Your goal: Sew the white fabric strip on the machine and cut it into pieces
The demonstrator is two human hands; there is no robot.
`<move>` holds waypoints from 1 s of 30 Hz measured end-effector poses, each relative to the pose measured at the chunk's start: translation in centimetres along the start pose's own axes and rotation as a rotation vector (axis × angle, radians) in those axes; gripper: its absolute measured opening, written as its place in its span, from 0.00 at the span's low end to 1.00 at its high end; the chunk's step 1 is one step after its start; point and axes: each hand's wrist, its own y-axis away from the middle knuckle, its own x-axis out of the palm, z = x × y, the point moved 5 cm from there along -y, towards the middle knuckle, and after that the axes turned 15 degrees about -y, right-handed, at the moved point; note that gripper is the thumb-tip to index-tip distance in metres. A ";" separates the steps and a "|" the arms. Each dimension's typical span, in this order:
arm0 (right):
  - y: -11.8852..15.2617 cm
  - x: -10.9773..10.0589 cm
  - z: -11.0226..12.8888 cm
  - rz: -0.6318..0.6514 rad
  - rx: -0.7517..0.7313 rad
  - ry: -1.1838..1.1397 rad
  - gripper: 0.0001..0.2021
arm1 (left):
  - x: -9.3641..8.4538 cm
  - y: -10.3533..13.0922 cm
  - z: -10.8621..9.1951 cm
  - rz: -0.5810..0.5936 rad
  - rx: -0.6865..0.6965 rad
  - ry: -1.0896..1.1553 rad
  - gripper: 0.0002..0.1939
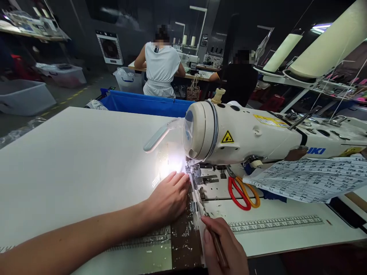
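The left hand (169, 196) lies flat, fingers together, on clear film (183, 233) on the tabletop (71, 160), fingertips just beside the presser foot (191, 170) of the sewing machine (243, 133). The right hand (225, 248) is closed around a thin tool (213, 233) pointing toward the foot. Scissors (243, 193) lie near, under the machine arm, beside printed fabric (312, 177).

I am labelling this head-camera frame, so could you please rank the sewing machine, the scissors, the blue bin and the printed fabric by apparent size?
1. sewing machine
2. blue bin and printed fabric: they look alike, and the bin is farther and partly hidden, so unranked.
3. scissors
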 end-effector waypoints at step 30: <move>-3.5 5.8 0.3 0.112 -0.367 0.894 0.21 | 1.5 -0.4 2.6 0.020 -0.108 0.199 0.14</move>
